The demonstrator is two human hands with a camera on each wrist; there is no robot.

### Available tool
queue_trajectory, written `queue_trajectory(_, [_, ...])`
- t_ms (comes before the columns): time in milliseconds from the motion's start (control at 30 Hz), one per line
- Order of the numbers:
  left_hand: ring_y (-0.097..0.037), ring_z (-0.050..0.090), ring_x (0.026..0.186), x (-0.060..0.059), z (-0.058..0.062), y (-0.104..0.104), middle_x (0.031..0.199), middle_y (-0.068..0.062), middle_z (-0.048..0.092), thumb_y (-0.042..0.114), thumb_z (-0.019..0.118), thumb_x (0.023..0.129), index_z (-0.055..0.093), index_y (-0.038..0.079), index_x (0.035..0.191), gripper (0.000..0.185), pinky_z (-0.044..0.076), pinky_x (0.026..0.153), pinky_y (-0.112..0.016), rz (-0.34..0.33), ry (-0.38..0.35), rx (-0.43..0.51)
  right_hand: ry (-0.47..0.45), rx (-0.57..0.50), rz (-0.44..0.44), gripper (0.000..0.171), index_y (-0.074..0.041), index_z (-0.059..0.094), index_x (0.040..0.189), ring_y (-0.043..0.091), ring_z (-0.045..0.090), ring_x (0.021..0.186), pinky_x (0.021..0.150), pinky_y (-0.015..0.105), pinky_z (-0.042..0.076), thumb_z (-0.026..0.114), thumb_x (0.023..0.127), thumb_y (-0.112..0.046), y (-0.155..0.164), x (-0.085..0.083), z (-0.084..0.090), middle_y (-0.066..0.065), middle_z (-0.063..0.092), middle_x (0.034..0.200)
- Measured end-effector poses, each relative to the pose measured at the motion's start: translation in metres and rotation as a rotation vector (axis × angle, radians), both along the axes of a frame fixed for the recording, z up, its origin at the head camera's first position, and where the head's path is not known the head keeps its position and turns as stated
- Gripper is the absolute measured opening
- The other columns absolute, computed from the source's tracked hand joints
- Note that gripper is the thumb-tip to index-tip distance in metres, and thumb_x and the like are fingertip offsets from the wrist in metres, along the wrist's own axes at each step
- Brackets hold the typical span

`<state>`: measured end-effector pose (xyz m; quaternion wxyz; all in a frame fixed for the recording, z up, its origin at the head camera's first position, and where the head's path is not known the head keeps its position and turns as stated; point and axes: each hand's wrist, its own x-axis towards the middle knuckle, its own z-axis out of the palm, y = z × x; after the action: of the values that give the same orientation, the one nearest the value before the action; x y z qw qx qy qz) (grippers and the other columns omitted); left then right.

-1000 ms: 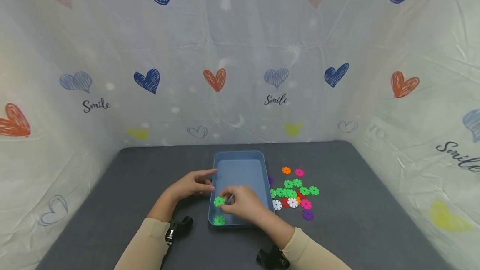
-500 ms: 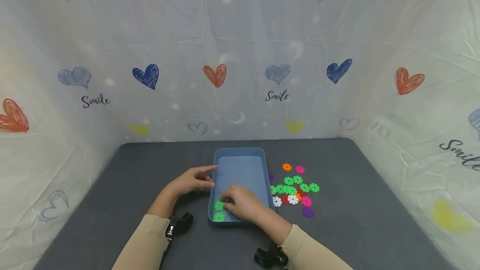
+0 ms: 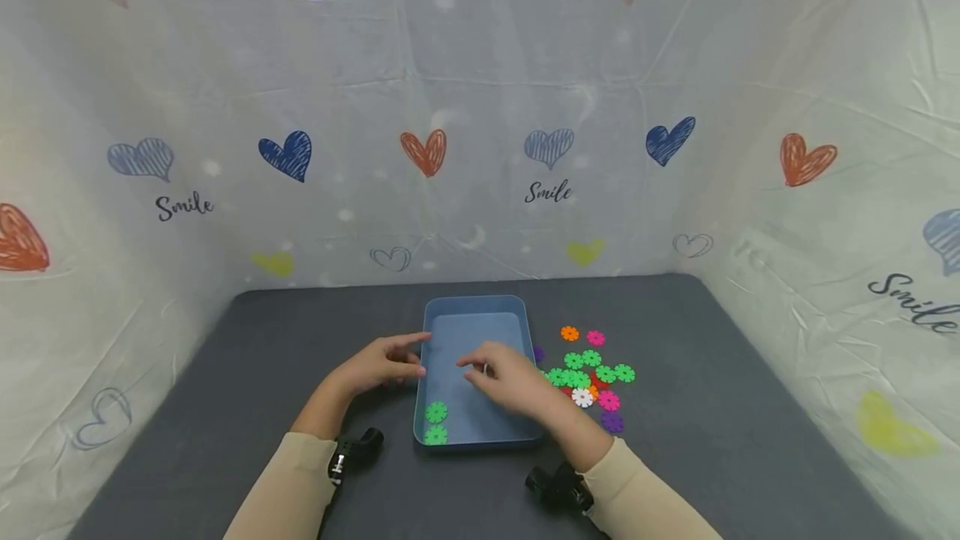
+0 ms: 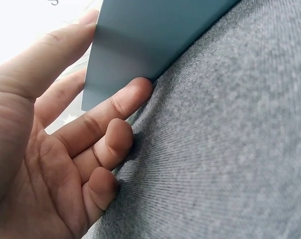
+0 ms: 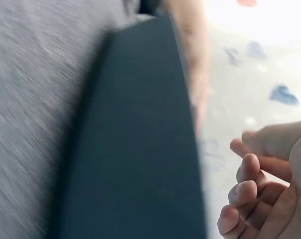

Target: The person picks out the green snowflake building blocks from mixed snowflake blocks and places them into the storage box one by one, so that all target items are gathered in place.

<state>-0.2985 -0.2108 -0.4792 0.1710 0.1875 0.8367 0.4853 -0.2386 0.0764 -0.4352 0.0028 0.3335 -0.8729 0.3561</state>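
Observation:
A shallow blue tray (image 3: 480, 305) lies on the dark grey cloth. Two green flower-shaped plastic discs, one (image 3: 436, 412) behind the other (image 3: 436, 436), lie flat in its near left corner. My left hand (image 3: 381, 362) rests at the tray's left side, thumb and index finger spread along the rim. The left wrist view shows its other fingers (image 4: 118, 134) bent loosely against the cloth by the outer wall. Over the middle of the tray hovers my right hand (image 3: 510, 377), its fingers loosely bent; nothing shows between them in the right wrist view.
Right of the tray lies a loose pile of green discs (image 3: 576, 378), with a white disc (image 3: 582, 397), pink disc (image 3: 609, 400), purple disc (image 3: 612, 422) and orange disc (image 3: 570, 333) around it. A heart-printed curtain (image 3: 480, 215) closes off the back and sides.
My right hand has set a green disc behind the first one in the tray, let go, and moved up and right. The left hand has stayed at the rim.

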Motion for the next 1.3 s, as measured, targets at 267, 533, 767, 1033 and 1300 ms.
queue_trajectory(267, [-0.021,0.056,0.071,0.001,0.000,-0.002,0.098,-0.005,0.069,0.024,0.079,0.093,0.045,0.010,0.156,0.072,0.042,0.058,-0.035,-0.011,0.015,0.002,-0.049,-0.078,-0.145,0.020,-0.009,0.077,0.117,0.013,0.048,0.071,0.064,0.029,0.044,0.072,0.098,-0.012,0.036,-0.015,0.009,-0.005,0.053,0.084])
queue_trajectory(533, [-0.022,0.056,0.072,-0.001,-0.001,-0.003,0.099,-0.005,0.069,0.027,0.079,0.093,0.046,0.013,0.156,0.073,0.042,0.059,-0.035,-0.015,0.020,0.007,-0.124,-0.100,-0.232,0.021,-0.005,0.076,0.116,0.016,0.049,0.070,0.065,0.032,0.043,0.073,0.097,-0.015,0.073,-0.034,0.003,-0.001,0.056,0.084])
queue_trajectory(767, [-0.022,0.056,0.071,0.000,-0.002,-0.004,0.100,-0.006,0.069,0.027,0.079,0.093,0.045,0.011,0.156,0.074,0.043,0.059,-0.035,-0.034,0.020,0.019,-0.232,-0.026,-0.208,0.014,-0.002,0.074,0.107,0.017,0.047,0.068,0.069,0.036,0.042,0.072,0.095,-0.009,0.097,-0.043,-0.008,0.002,0.053,0.077])
queue_trajectory(1033, [-0.022,0.055,0.071,-0.001,-0.003,-0.002,0.099,-0.006,0.069,0.026,0.079,0.093,0.045,0.011,0.156,0.074,0.042,0.058,-0.034,-0.041,0.020,0.021,-0.339,0.149,-0.167,0.027,-0.005,0.070,0.106,0.015,0.042,0.062,0.064,0.034,0.041,0.083,0.083,-0.005,0.102,-0.043,-0.020,0.001,0.048,0.072])
queue_trajectory(1300, [-0.022,0.055,0.071,-0.002,-0.005,-0.002,0.099,-0.007,0.069,0.025,0.079,0.093,0.046,0.013,0.156,0.073,0.042,0.059,-0.034,-0.017,0.022,0.012,-0.257,0.279,-0.210,0.023,-0.010,0.071,0.098,0.012,0.042,0.054,0.060,0.031,0.039,0.081,0.078,-0.009,0.094,-0.043,-0.024,-0.003,0.045,0.062])
